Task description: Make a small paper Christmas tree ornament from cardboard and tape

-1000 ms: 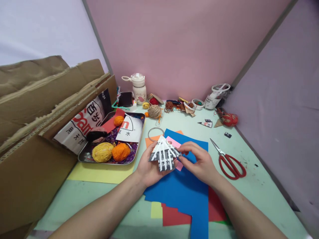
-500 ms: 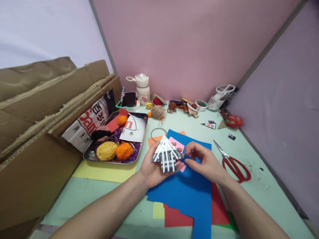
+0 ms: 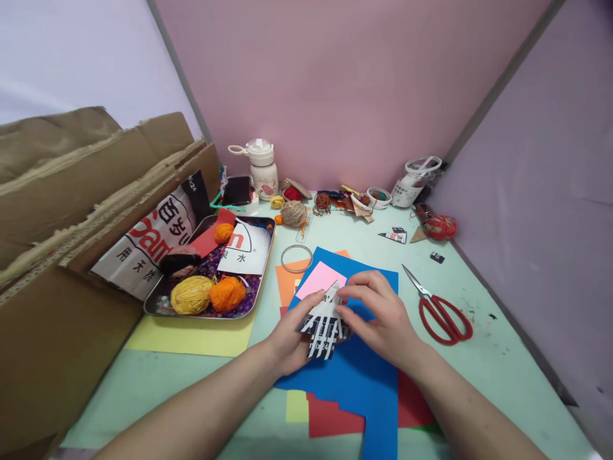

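Note:
A black-and-white printed paper cutout [image 3: 324, 327], pointed at the top and covered in white strips, is held above the coloured sheets. My left hand [image 3: 290, 338] grips it from the left, thumb on its front and the other fingers mostly behind it. The fingers of my right hand [image 3: 378, 316] close on its right side near the tip; part of that edge is hidden by them. Beneath both hands lies a blue sheet [image 3: 368, 383], with a pink piece of paper [image 3: 320, 276] on top of it. A metal ring [image 3: 297, 258] is just beyond the left hand.
Red-handled scissors [image 3: 438, 310] lie to the right. At left, a metal tray [image 3: 261, 287] holds yarn balls and paper pieces, with cardboard sheets [image 3: 67, 268] leaning behind it. A white bottle [image 3: 263, 171], yarn and a clear jar [image 3: 412, 185] stand along the back.
My right hand has moved in to the cutout and its fingers now touch the right side. The left thumb has come over the cutout's front. The camera view has shifted slightly.

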`<state>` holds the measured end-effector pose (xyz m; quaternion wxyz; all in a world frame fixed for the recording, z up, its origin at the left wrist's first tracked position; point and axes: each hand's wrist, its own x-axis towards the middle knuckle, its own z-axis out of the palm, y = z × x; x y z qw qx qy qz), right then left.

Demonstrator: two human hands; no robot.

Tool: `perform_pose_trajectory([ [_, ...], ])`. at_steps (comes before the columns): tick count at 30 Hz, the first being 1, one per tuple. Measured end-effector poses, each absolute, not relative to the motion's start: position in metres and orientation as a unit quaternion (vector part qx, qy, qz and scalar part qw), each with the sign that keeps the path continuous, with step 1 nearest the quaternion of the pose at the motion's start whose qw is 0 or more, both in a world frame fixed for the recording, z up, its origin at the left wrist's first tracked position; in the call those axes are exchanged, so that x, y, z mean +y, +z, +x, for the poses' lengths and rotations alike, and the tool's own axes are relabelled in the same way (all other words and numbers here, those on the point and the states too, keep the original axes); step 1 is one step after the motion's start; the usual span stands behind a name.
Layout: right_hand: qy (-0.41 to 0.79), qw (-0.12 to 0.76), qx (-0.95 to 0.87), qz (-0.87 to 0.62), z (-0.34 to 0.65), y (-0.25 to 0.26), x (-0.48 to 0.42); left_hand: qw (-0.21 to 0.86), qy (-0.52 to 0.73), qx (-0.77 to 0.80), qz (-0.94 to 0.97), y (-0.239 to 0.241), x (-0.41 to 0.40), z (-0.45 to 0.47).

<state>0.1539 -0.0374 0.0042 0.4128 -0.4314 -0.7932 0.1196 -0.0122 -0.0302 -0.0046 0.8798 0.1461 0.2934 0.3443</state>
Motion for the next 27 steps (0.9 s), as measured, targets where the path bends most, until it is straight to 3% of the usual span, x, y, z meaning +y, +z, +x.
perform_pose_trajectory([
  [27,0.064,0.369,-0.82,-0.434,0.1531,-0.0049,-0.0344,0.828,0.41,0.34,0.175,-0.0076,-0.0307,-0.0122],
])
